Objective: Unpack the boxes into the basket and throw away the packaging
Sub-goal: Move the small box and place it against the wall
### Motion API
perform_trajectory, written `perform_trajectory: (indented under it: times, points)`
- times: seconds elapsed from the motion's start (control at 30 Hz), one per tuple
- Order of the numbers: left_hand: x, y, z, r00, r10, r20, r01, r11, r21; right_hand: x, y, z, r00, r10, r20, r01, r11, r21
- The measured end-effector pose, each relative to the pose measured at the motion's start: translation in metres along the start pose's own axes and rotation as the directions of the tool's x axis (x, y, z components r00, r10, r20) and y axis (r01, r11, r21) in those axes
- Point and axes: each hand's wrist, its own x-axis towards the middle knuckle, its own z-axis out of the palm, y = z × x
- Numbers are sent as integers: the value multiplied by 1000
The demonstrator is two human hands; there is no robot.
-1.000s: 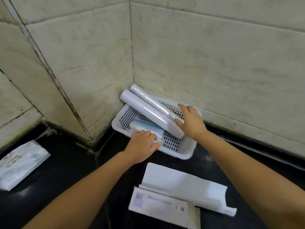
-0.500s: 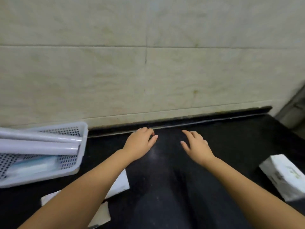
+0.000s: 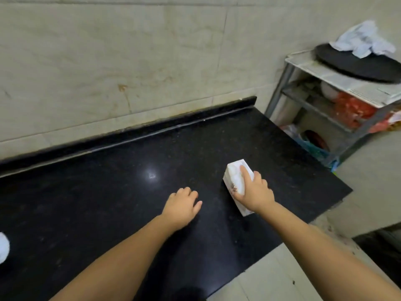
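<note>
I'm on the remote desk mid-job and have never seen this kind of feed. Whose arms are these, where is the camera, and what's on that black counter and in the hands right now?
There is no machine here: these are a person's two bare arms. The single camera is worn on the person's head and looks forward and down, so the arms enter from the bottom edge. Its wide lens bends straight lines.

The dark surface is a black stone counter set against a tiled wall. The right hand is closed over a white box lying on the counter near its right end. The left hand holds nothing and sits low over bare counter; whether it touches is unclear. A white object is cut off at the left edge. The basket is out of view. Beyond the counter stands a metal rack with a dark round pan and a cloth on top.
</note>
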Motion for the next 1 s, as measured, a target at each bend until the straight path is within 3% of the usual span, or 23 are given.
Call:
perform_trajectory:
  times: [0.2,0.4,0.5,0.63,0.8,1.0]
  points:
    - [-26,7,50,982,15,-191,13,989,146,9,3,11,997,-45,-64,43,999,-29]
    - [-26,0,56,979,26,-201,-24,1000,9,22,-11,-7,1000,-14,24,7,956,293]
    - [-38,-12,39,990,13,-139,-22,998,-66,15,-50,-14,994,-103,33,85,931,354]
    - [-93,-52,11,971,-162,-176,139,980,-140,-16,-127,-11,960,-275,59,237,904,357]
    - [-230,-126,-17,874,-416,-252,375,906,-195,-93,-243,16,858,-502,110,439,827,352]
    - [-433,-201,-32,669,-681,-298,639,731,-238,-229,-377,68,677,-719,159,629,677,383]
